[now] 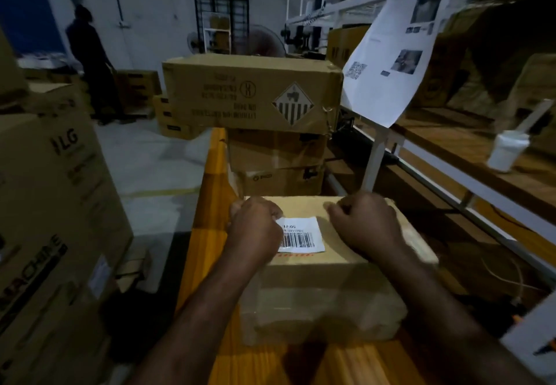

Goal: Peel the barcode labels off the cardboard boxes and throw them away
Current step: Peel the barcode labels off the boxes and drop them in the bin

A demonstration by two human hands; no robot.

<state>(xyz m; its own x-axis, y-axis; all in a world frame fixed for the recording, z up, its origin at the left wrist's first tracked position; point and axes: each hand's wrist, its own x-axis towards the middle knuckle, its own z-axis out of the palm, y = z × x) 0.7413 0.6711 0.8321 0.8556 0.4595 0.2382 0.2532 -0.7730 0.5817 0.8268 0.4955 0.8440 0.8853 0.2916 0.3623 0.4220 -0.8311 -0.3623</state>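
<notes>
Both hands curled, knuckles up, resting on top of near cardboard box [346, 252]: left hand [255, 228] at box's left edge, fingers tucked at top-left corner of barcode label [302, 235], covering label's left side; whether pinching the corner, can't tell. Right hand [365, 223] loosely fisted w/ nothing seen inside, just right of label, apart from left. Label white, 1 only, flat on box top, barcode facing up. Box on yellow wood-slat table [207, 228]. Beyond box: stack of 3 more cartons [270, 131], top one w/ striped hazard diamond, print upside down. Left: tall LG carton [54, 204], grey floor, 3 low boxes further back. Right: white metal rack [376, 156] w/ 1 printed sheet [391, 62] hanging, white cup [507, 153] on wooden shelf. Room dim; barred window in far wall, 1 person [90, 62] standing back-left, fan nr window.
</notes>
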